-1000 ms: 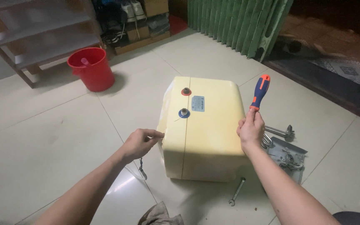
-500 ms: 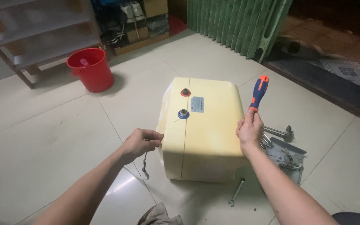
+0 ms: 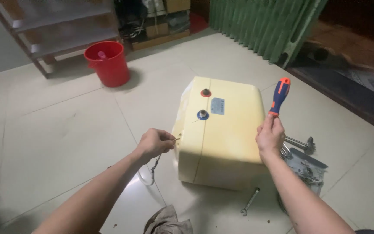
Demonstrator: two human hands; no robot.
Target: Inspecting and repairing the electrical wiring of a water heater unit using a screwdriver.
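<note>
Head view looks down on a pale yellow box-shaped tank (image 3: 221,130) that lies on the tiled floor (image 3: 57,130) between the two hands. The left hand (image 3: 154,144) is at the tank's left side, and its fingers (image 3: 168,139) are pinched narrow on a small screw-like piece (image 3: 176,139) that touches the tank wall just beside the fingertips. The right hand (image 3: 270,135) rests on the tank's right edge, closed around a screwdriver (image 3: 279,97) whose long axis points up and away, the blue and orange handle above the fingers. The left hand is the nearer one to the small piece. Compared with one second ago, the left hand has moved a little toward the wall, and the right hand has hardly changed.
</note>
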